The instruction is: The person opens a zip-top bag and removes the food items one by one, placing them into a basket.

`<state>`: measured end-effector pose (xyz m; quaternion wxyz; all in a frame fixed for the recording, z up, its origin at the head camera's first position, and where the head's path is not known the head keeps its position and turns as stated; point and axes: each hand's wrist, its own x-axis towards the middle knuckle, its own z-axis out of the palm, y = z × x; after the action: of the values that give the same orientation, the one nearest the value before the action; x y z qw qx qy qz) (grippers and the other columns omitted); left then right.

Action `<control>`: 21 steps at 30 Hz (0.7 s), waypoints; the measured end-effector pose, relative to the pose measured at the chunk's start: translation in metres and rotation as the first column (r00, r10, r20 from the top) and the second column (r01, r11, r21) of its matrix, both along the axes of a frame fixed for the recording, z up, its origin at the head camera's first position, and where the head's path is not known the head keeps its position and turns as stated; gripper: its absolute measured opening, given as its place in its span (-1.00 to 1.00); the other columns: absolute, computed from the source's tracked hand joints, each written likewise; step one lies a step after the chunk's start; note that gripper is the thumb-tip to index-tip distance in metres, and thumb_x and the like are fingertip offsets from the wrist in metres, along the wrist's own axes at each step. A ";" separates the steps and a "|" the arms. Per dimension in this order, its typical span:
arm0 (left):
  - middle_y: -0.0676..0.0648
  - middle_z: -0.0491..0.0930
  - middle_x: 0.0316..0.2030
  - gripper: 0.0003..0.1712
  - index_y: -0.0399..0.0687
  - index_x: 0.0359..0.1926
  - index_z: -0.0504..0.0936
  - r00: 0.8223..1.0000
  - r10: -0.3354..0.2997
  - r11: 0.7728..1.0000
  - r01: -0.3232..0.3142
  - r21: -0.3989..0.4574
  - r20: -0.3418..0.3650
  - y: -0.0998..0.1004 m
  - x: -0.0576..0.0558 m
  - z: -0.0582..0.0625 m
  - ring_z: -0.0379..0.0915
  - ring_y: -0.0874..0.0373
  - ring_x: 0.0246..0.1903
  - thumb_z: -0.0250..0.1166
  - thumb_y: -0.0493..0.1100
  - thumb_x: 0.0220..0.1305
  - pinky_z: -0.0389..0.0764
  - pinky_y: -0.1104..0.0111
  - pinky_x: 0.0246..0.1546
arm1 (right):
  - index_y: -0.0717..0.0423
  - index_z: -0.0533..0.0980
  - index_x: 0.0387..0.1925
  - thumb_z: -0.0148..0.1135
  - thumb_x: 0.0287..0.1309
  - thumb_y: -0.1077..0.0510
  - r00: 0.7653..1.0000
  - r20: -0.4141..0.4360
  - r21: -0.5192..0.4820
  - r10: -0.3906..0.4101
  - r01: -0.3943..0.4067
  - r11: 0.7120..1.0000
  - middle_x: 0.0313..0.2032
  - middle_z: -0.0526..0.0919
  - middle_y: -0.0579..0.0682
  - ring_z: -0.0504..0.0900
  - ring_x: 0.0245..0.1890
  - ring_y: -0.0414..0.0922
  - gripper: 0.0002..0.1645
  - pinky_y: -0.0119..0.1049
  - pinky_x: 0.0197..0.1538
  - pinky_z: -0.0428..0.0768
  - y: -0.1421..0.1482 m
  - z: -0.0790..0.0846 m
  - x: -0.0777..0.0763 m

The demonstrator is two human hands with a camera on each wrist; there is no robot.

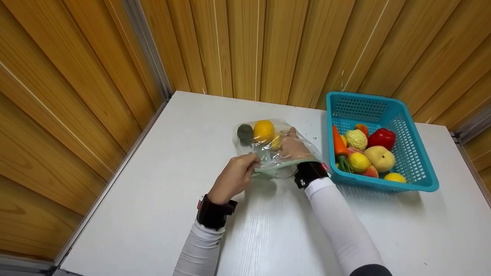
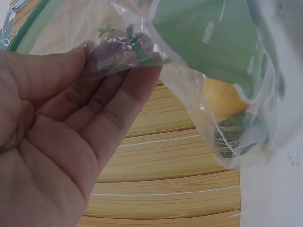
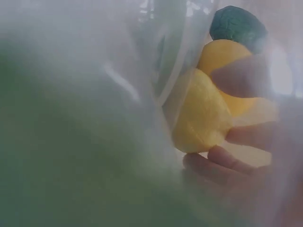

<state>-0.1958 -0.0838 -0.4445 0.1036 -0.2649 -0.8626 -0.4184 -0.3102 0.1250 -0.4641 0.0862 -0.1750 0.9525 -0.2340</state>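
Note:
A clear zip bag (image 1: 268,158) with a green-edged mouth lies over the white table. My left hand (image 1: 236,174) pinches the near edge of the bag between thumb and fingers; the left wrist view shows the plastic (image 2: 125,49) against the fingertips. Inside the bag is my right hand (image 1: 294,146), seen through the film, with its fingers and thumb around a yellow lemon (image 3: 203,113). Beyond the lemon, an orange (image 1: 264,131) and a dark green roundish item (image 1: 245,134) sit side by side at the bag's far end. Plastic blurs much of the right wrist view.
A turquoise basket (image 1: 425,168) stands to the right of the bag. It holds a carrot (image 1: 339,142), a red bell pepper (image 1: 382,138), a large pale yellow fruit (image 1: 379,158), lemons (image 1: 359,162) and other produce. Wood-patterned walls (image 1: 245,50) border the table (image 1: 161,191).

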 end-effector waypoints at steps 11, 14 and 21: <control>-0.08 0.67 -0.33 -0.77 -0.23 -0.25 0.64 1.000 0.012 1.000 -0.012 -0.012 -0.005 0.000 0.001 0.000 0.51 0.17 -0.35 0.13 -0.55 0.34 0.64 0.32 -0.27 | 0.31 0.34 0.32 0.37 0.09 0.22 0.997 0.073 -0.099 0.009 -0.002 0.995 0.20 0.50 0.26 0.51 0.16 0.17 -0.24 0.05 0.36 0.42 0.002 -0.002 0.001; -0.08 0.67 -0.33 -0.76 -0.23 -0.26 0.64 1.000 0.012 1.000 -0.012 -0.011 0.000 -0.001 0.001 0.000 0.51 0.17 -0.35 0.13 -0.56 0.32 0.64 0.31 -0.27 | 0.23 0.37 0.29 0.39 0.11 0.22 0.994 0.105 -0.141 0.018 -0.003 0.990 0.07 0.56 0.18 0.53 0.05 0.11 -0.29 0.06 0.27 0.46 0.002 -0.002 0.004; -0.08 0.68 -0.31 -0.76 -0.24 -0.25 0.64 1.000 0.009 1.000 -0.009 -0.003 0.014 -0.001 0.001 -0.001 0.53 0.16 -0.33 0.12 -0.56 0.33 0.66 0.30 -0.23 | 0.25 0.56 0.21 0.40 0.12 0.28 0.977 0.006 -0.204 0.215 -0.209 0.956 0.11 0.64 0.25 0.53 0.08 0.15 -0.43 0.07 0.28 0.46 0.004 -0.002 0.012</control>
<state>-0.1952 -0.0847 -0.4454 0.0993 -0.2581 -0.8651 -0.4185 -0.2980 0.1293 -0.4657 0.1062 -0.2805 0.8981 -0.3216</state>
